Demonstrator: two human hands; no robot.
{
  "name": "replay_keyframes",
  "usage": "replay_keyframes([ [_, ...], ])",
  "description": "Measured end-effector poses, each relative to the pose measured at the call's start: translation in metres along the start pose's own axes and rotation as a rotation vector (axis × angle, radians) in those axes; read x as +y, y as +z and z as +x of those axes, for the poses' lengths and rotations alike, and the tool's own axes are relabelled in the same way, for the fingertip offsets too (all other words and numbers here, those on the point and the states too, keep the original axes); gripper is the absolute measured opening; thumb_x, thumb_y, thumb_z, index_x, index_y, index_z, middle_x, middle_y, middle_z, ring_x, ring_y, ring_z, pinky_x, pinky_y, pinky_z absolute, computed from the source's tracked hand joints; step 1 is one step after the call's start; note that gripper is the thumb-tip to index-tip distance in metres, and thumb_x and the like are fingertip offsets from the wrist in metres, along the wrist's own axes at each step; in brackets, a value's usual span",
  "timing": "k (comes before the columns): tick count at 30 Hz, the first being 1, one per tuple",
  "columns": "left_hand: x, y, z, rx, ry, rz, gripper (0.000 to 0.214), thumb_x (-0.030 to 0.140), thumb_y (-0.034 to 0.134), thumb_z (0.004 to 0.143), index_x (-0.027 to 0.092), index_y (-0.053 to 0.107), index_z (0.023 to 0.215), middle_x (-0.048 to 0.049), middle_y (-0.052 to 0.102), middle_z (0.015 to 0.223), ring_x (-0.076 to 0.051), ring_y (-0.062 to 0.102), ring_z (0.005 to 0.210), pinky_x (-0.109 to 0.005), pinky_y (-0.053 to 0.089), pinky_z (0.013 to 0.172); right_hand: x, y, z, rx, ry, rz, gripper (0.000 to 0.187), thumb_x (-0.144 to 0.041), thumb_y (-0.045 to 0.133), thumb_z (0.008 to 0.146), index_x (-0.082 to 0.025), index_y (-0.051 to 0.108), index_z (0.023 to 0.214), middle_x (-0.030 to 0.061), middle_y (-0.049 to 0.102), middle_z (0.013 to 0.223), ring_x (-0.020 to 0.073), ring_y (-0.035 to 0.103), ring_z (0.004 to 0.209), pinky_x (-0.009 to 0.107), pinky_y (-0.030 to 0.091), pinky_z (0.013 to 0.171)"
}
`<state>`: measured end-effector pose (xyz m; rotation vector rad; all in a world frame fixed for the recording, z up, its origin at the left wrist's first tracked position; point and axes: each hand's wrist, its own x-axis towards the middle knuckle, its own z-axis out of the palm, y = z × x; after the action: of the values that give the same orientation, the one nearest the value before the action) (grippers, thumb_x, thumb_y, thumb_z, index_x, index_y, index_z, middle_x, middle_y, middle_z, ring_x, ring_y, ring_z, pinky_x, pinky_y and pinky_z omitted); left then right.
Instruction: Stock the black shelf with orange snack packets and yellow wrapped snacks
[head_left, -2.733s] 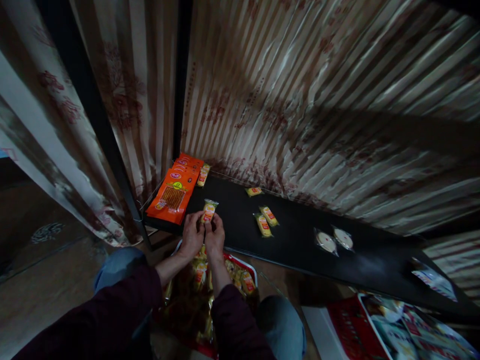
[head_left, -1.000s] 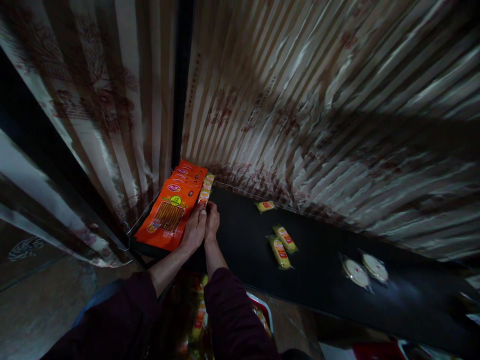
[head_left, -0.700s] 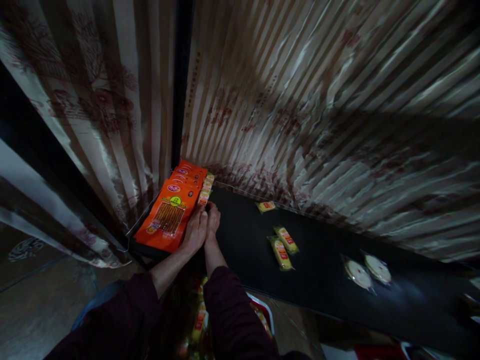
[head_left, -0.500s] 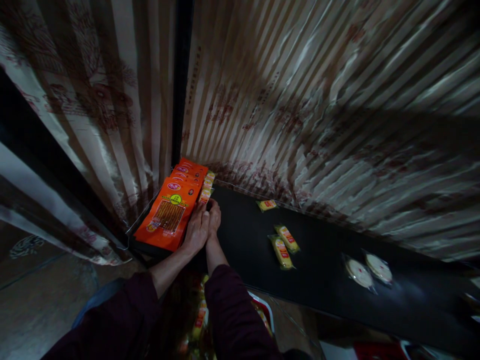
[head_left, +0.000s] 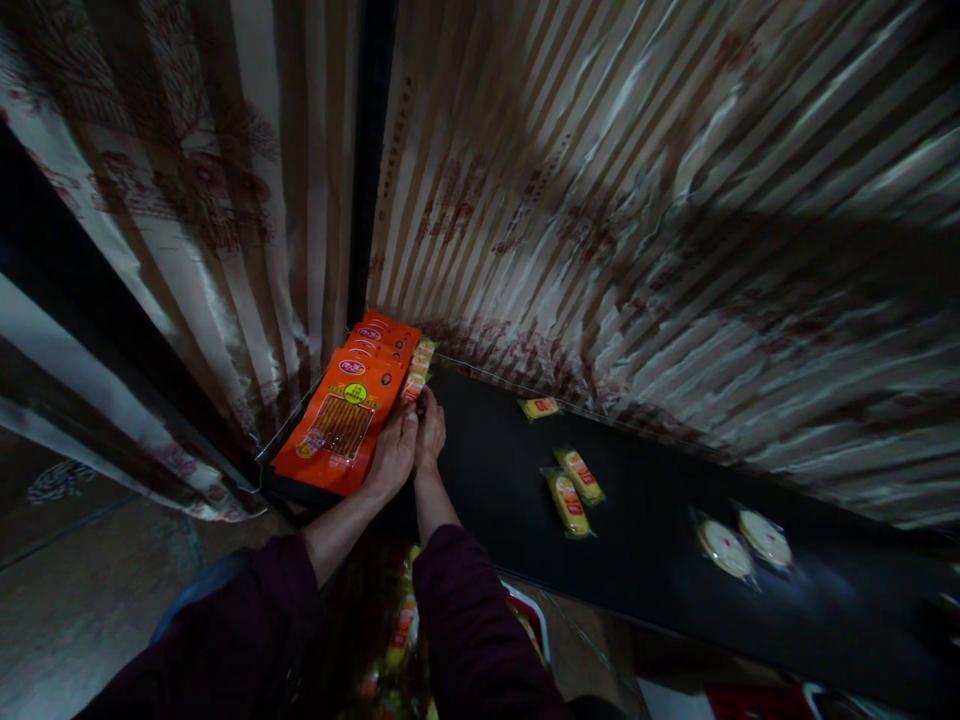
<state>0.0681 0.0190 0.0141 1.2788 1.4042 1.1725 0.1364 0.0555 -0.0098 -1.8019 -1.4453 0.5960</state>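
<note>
Orange snack bags (head_left: pixel 341 420) with a window showing brown sticks lie overlapped in a row at the left end of a black shelf (head_left: pixel 487 490). Along their right side runs a row of small yellow wrapped snack packets (head_left: pixel 420 365). My left hand (head_left: pixel 394 450) lies against the edge of the front orange bag, its fingers reaching to the near end of the yellow row. Close beside it, my right hand (head_left: pixel 430 430) has its fingers curled round the same end. Both hands seem closed on a yellow snack packet, mostly hidden by the fingers.
Several loose yellow packets (head_left: pixel 568 503) lie mid-shelf, with two round white wrapped items (head_left: pixel 725 550) farther right. Patterned curtain material (head_left: pixel 600 200) hangs behind and at the left, beside a dark post (head_left: pixel 367 180). Below the shelf, more yellow packets (head_left: pixel 401 630) sit near a white-rimmed container (head_left: pixel 541 625).
The view has shifted slightly. My hands stay at the near end of the yellow row, with the fingers a little farther forward along the packets. The orange bags have not visibly moved.
</note>
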Motion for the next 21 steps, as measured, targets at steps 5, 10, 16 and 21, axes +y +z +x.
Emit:
replay_keyframes([
  [5, -0.001, 0.0, 0.001, 0.006, -0.005, -0.015, 0.044, 0.029, 0.031, 0.094, 0.012, 0.052, 0.128, -0.0125, 0.044, 0.144, -0.018, 0.037, 0.136, -0.037, 0.025, 0.115, 0.0, 0.0, 0.003, -0.003, 0.022, -0.014, 0.044, -0.028, 0.047, 0.084, -0.029, 0.051, 0.127, 0.0038, 0.057, 0.099, 0.0177, 0.056, 0.088, 0.03, 0.044, 0.079],
  [10, -0.003, 0.001, 0.002, 0.016, 0.048, 0.011, 0.043, 0.029, 0.032, 0.094, 0.012, 0.054, 0.126, -0.0127, 0.048, 0.141, -0.018, 0.037, 0.135, -0.038, 0.024, 0.116, 0.0, 0.002, 0.001, 0.01, 0.026, 0.001, 0.047, -0.029, 0.047, 0.083, -0.026, 0.048, 0.13, 0.0062, 0.057, 0.105, 0.0194, 0.056, 0.091, 0.032, 0.044, 0.083],
  [16, -0.01, 0.004, 0.002, 0.008, 0.11, 0.063, 0.044, 0.03, 0.031, 0.094, 0.012, 0.053, 0.127, -0.0132, 0.047, 0.141, -0.018, 0.035, 0.137, -0.04, 0.023, 0.117, 0.003, 0.004, 0.001, 0.035, 0.016, 0.046, 0.046, -0.024, 0.046, 0.082, -0.023, 0.051, 0.128, 0.0084, 0.058, 0.111, 0.0202, 0.055, 0.097, 0.033, 0.044, 0.087],
  [21, -0.015, 0.007, 0.001, 0.053, 0.156, 0.086, 0.045, 0.03, 0.031, 0.093, 0.011, 0.053, 0.127, -0.0136, 0.047, 0.141, -0.019, 0.036, 0.136, -0.041, 0.024, 0.116, 0.005, 0.002, 0.003, 0.031, -0.028, 0.067, 0.043, -0.023, 0.047, 0.083, -0.021, 0.053, 0.125, 0.0084, 0.059, 0.114, 0.0192, 0.054, 0.104, 0.032, 0.042, 0.093],
])
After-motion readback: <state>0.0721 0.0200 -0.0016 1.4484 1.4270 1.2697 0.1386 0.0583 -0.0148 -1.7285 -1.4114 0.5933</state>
